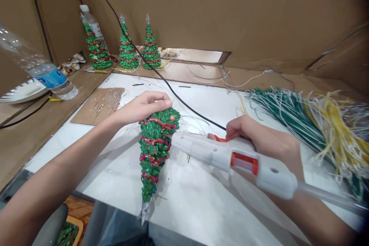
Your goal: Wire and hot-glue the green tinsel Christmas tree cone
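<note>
My left hand (152, 104) is closed on the base end of a small green Christmas tree (155, 150), which hangs upside down with its silver tip toward me. Red tinsel bands and small ornaments circle the tree. In my right hand (259, 138) is a white hot glue gun (213, 150) with orange parts, its fingers wrapped round the handle. A clear glue stick (325, 196) sticks out of the gun's back. The nozzle points left and is close beside the tree's wide end; whether it touches cannot be made out.
Three similar trees (152, 48) stand along the back ledge. A black cable (173, 90) crosses the white board (190, 203). Green, white and yellow wires (311, 130) are heaped at right. At left are a water bottle (52, 78), a plate (23, 91) and a cardboard piece (96, 105).
</note>
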`<state>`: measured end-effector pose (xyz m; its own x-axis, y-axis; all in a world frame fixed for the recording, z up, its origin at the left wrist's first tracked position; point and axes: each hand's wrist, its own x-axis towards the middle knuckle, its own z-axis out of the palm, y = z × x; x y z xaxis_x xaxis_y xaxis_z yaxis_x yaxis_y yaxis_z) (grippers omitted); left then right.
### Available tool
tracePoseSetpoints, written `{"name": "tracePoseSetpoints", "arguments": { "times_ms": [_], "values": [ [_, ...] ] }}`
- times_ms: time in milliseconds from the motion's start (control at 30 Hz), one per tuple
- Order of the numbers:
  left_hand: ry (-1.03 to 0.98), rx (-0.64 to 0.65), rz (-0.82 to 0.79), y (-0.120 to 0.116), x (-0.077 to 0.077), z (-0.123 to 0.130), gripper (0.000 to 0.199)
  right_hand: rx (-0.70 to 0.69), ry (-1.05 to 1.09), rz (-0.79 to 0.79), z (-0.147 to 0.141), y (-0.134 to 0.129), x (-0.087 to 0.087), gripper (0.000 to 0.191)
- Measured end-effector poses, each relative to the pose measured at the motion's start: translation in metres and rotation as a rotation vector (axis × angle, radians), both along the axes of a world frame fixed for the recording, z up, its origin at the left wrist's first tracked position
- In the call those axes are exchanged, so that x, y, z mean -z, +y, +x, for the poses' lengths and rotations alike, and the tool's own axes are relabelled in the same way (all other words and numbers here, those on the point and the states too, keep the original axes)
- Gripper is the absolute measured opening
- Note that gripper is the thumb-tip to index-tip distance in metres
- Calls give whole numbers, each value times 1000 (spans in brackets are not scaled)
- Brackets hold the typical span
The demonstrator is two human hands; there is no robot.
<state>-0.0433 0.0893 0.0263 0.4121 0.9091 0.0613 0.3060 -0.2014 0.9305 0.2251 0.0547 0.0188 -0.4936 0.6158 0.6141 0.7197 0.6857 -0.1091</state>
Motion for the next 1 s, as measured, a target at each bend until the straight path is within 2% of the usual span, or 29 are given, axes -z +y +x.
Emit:
{"name": "tracePoseSetpoints", "arguments": {
  "times_ms": [233, 367, 1000],
  "values": [
    [3, 8, -1, -1, -2, 0, 29, 25, -28, 51, -5, 1, 0, 21],
    [12, 0, 12, -1, -2, 1, 29, 1, -34, 9, 0, 1, 1, 15],
    [40, -17, 8, -2, -4, 1, 32, -22, -42, -29, 6, 1, 2, 13]
  ]
}}
